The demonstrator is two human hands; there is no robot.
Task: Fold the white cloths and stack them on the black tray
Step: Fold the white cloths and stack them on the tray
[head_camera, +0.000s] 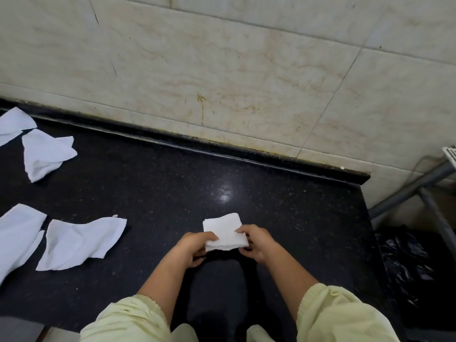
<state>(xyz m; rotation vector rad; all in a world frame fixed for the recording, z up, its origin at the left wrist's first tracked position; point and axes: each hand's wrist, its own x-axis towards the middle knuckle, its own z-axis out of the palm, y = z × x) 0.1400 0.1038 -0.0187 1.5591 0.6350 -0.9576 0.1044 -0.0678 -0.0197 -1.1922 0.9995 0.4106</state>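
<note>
A small folded white cloth (224, 230) is held just above the black speckled counter (172, 183), low in the middle of the head view. My left hand (195, 246) grips its left edge and my right hand (255, 243) grips its right edge, thumbs on top. Several unfolded white cloths lie loose on the counter at the left: one (47, 153) near the back, another (81, 243) near the front, and two more cut off by the left edge (14, 122) (17, 235). No black tray is visible.
A stained beige tiled wall (234, 70) rises behind the counter. The counter ends at the right, where a grey metal frame (417, 183) and a black plastic bag (404, 262) stand below. My pale yellow sleeves (340, 314) fill the bottom.
</note>
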